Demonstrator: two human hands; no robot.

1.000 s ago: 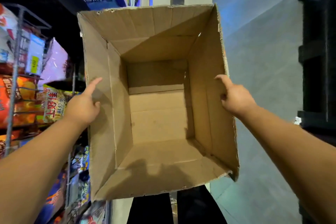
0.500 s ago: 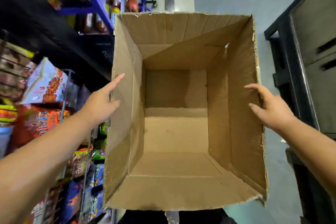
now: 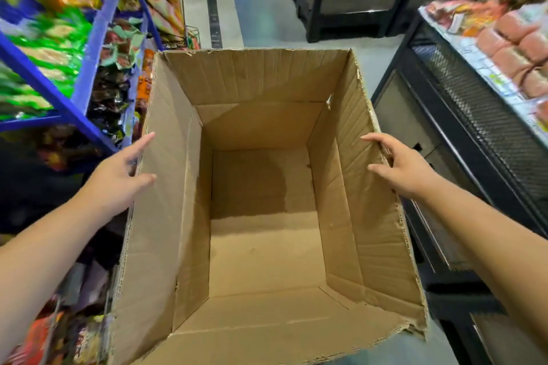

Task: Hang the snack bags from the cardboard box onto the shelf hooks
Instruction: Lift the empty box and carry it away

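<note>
— What's different from a moment ago?

— The view has dropped and swung along the aisle. A second back the cardboard box [image 3: 341,187] was held up against the racks; now it sits lower, over the floor [image 3: 267,9], with the blue shelf [image 3: 98,38] to the left and a dark chiller [image 3: 462,133] to the right. Both hands have kept to the same two walls.

— And inside?

— Bare cardboard, nothing else. No snack bags left in it; the only snack bags [image 3: 118,47] I see are already on the shelf side, blurred. I'd judge the hanging finished for this box, so it likely goes away or gets refilled.

— How is it held?

— The left hand [image 3: 118,178] lies along the outside of the left wall, fingers [image 3: 145,139] nearly straight, thumb hooked over the rim to the inside. The right hand [image 3: 406,169] mirrors it on the right wall, thumb inside and the rest outside. So each hand pinches its wall, with the box hanging between them, open top toward the camera

— Any hooks visible?

— Too blurred to tell
</note>
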